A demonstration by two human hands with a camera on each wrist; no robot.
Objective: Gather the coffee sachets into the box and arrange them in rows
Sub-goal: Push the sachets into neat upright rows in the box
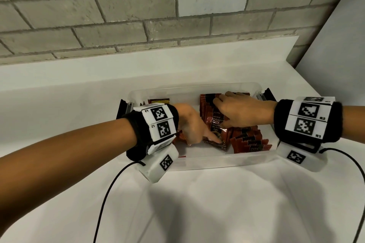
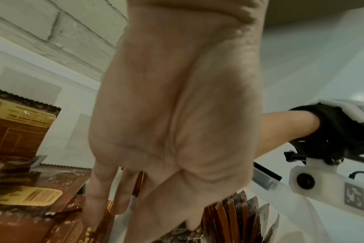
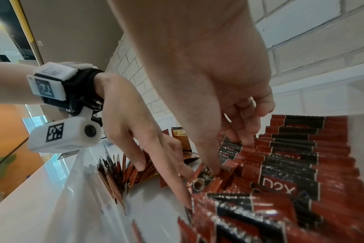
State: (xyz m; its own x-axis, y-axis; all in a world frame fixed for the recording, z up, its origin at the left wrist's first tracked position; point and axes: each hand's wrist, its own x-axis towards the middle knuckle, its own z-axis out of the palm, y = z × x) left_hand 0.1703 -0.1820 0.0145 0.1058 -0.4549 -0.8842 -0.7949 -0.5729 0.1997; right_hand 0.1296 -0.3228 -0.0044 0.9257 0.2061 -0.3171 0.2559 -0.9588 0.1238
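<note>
Both hands down inside the clear plastic box (image 1: 197, 162): left hand (image 1: 189, 126) with fingers extended, index tip pressing a loose red coffee sachet (image 1: 217, 140) near the front middle; right hand (image 1: 239, 111) spread flat over the leaning row of sachets (image 1: 209, 108), gripping nothing. Likely to go wrong: pressing too hard, toppling the row or wedging the loose sachet crooked. Also around: gold-labelled sachets (image 1: 159, 101) at the back left, white counter (image 1: 217, 203), brick wall (image 1: 118, 16), trailing wrist cables (image 1: 110, 189).

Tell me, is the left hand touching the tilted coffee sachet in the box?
Touching. In the head view the left hand presses its forefinger onto the tilted sachet.
</note>
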